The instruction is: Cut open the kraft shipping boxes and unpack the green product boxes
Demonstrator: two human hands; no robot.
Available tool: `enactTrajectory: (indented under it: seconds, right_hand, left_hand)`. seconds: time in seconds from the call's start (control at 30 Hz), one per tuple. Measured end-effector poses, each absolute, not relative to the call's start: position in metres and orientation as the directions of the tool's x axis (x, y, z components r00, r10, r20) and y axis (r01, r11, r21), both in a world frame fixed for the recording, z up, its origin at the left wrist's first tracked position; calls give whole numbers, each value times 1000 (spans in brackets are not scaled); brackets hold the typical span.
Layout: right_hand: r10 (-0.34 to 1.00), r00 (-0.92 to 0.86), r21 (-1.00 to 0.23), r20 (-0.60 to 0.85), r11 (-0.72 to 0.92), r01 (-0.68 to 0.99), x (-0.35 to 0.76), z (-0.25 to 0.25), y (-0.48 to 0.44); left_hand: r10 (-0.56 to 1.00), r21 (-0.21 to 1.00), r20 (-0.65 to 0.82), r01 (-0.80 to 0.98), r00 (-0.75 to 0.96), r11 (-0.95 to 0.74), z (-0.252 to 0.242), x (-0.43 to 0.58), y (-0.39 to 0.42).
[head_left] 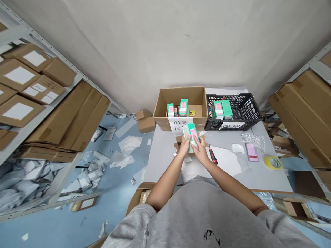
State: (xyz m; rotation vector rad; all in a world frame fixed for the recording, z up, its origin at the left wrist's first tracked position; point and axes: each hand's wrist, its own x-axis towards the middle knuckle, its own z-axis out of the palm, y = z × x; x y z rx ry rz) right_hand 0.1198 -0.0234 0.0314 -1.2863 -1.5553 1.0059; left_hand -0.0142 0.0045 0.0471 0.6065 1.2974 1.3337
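Note:
Both my left hand (184,144) and my right hand (200,150) are closed around a small green-and-white box (191,129) with a pink picture on its front. It is held above the table, over an opened piece of brown cardboard (178,142). Behind it stands a cardboard carton (199,122) with a white paper label and several similar green boxes (183,106) inside. To its right, a black plastic crate (254,112) holds two more green boxes (227,109). Near my right hand lies a red-and-black box cutter (213,155).
A yellow tape roll (273,163), a pink-purple packet (251,152) and clear plastic wrap (256,140) lie on the table's right side. Shelves with cardboard boxes (19,74) flank both sides. Paper scraps (130,144) litter the blue floor at left.

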Motion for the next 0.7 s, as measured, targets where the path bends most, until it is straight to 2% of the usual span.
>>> enactTrajectory:
  seconds: [0.13, 0.37, 0.7]
  right_hand:
    - [963, -195, -927, 185, 237, 290, 134, 40, -15]
    - [968, -230, -970, 105, 151, 191, 138, 31, 1]
    - [955, -273, -964, 117, 175, 199, 140, 28, -4]
  left_hand:
    - [895, 873, -379, -413, -236, 261, 54, -6, 2]
    - [907, 875, -347, -430, -238, 222, 63, 3, -7]
    - [915, 903, -302, -388, -268, 184, 59, 5, -14]
